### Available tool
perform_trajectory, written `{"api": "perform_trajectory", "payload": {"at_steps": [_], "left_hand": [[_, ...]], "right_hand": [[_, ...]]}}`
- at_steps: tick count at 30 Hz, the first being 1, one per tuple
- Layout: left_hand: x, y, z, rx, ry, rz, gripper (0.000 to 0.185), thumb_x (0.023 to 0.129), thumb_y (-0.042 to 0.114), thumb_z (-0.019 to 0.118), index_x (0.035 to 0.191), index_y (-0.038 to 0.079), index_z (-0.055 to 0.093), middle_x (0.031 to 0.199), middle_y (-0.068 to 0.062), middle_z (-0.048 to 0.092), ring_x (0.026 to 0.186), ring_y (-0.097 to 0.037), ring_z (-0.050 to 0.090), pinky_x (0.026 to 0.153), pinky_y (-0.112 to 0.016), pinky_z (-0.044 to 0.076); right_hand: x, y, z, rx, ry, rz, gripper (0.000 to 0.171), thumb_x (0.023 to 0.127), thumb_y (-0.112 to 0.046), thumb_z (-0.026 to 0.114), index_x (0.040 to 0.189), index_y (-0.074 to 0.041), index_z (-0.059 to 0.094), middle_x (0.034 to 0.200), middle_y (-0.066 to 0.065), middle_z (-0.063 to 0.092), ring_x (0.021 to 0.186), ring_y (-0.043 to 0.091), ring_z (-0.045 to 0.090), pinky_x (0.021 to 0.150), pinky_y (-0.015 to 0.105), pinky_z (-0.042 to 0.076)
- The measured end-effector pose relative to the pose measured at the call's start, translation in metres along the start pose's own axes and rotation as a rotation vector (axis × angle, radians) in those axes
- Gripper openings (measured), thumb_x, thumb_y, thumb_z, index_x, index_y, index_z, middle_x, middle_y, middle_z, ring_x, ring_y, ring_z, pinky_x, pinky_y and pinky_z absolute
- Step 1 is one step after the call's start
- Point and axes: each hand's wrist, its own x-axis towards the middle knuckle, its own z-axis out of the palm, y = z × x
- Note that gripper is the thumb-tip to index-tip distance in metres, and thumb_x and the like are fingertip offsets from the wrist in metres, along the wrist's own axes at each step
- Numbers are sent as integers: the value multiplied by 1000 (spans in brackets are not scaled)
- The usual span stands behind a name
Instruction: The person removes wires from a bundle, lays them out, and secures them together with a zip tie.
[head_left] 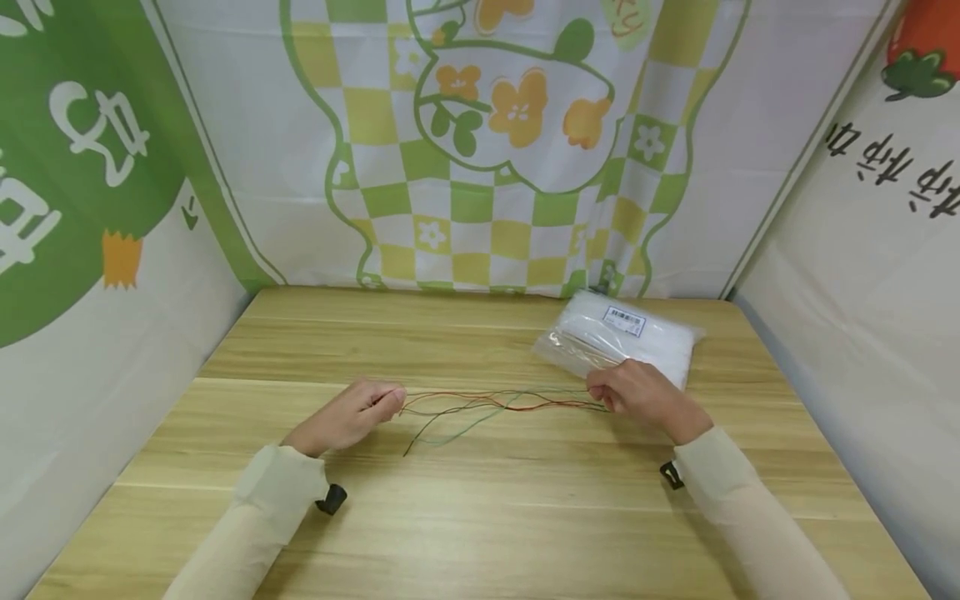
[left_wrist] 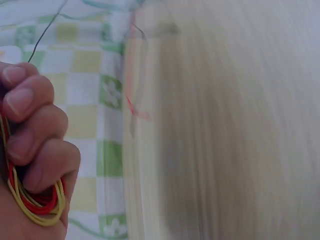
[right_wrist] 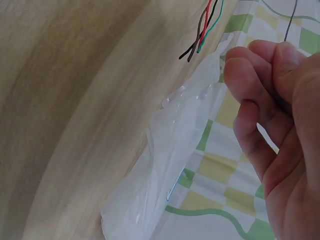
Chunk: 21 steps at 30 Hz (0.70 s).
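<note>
1. Bag [head_left: 652,337]: white, labelled, in clear wrap, lying on the surface [head_left: 480,517].
2. Wires [head_left: 513,408]: red, green, yellow and dark, stretched between the hands, mostly left of the bag and nearer the person; some ends hang loose.
3. Left hand [head_left: 356,414]: well left of the bag, grip clamped round looped wires.
4. Right hand [head_left: 633,392]: at the bag's near edge, perhaps touching it; grip pinching a thin dark wire.
5. Curtain [head_left: 472,225]: behind the bag, checked.

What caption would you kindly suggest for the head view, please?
Thin coloured wires run between the left hand and right hand above a wooden table, near a white package.
</note>
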Motion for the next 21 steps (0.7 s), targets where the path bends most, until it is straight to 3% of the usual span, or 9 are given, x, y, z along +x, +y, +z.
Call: {"api": "perform_trajectory", "payload": {"at_steps": [6, 12, 14, 15, 17, 18, 19, 21], "left_hand": [[5, -6, -2, 130, -104, -144, 45, 116, 22, 40, 72, 16, 45, 64, 11, 33, 58, -2, 26, 60, -22, 31], [8, -1, -4, 205, -140, -249, 45, 116, 23, 39, 72, 16, 45, 64, 7, 34, 59, -6, 29, 61, -25, 32], [9, 1, -3, 245, -158, -283, 45, 117, 24, 38, 74, 14, 49, 66, 3, 38, 61, -10, 34, 65, -28, 36], [9, 2, -2, 271, -163, -294, 45, 117, 25, 38, 79, 12, 57, 70, 2, 48, 64, -13, 45, 70, -31, 44], [8, 4, -1, 309, -175, -319, 44, 117, 27, 36, 97, 6, 69, 89, -5, 69, 84, -24, 66, 92, -42, 54], [7, 5, 0, 320, -180, -333, 45, 117, 28, 36, 109, 3, 72, 105, -11, 74, 101, -32, 71, 105, -50, 51], [7, 5, 1, 333, -182, -341, 45, 117, 29, 35, 121, 2, 72, 119, -14, 75, 118, -37, 69, 116, -57, 43], [5, 6, 0, 337, -176, -352, 45, 117, 30, 36, 134, 3, 68, 138, -16, 70, 139, -42, 58, 125, -64, 28]], "right_hand": [[6, -6, -1, -14, -37, 55, 36, 86, 10, 60, 72, -22, 49, 65, -14, 41, 60, 3, 38, 58, 24, 35], [12, -11, 2, -28, -80, 95, 33, 99, -7, 71, 73, -20, 54, 64, -12, 44, 61, 6, 40, 60, 27, 42], [13, -12, 4, -38, -92, 98, 32, 100, -10, 72, 74, -19, 56, 64, -11, 46, 61, 6, 41, 61, 29, 44], [14, -13, 4, -38, -98, 99, 31, 100, -11, 72, 74, -19, 56, 64, -11, 47, 61, 7, 42, 62, 30, 45], [16, -14, 5, -39, -112, 100, 29, 101, -13, 71, 75, -18, 58, 65, -10, 49, 61, 7, 44, 63, 31, 47], [16, -15, 5, -38, -119, 97, 28, 101, -13, 71, 76, -17, 60, 66, -11, 51, 62, 7, 45, 63, 31, 49], [17, -15, 5, -33, -127, 94, 27, 101, -13, 71, 76, -17, 61, 66, -10, 53, 62, 6, 46, 64, 32, 49], [18, -16, 6, -31, -139, 89, 26, 102, -14, 70, 77, -16, 62, 67, -10, 55, 63, 6, 48, 65, 32, 51]]}}
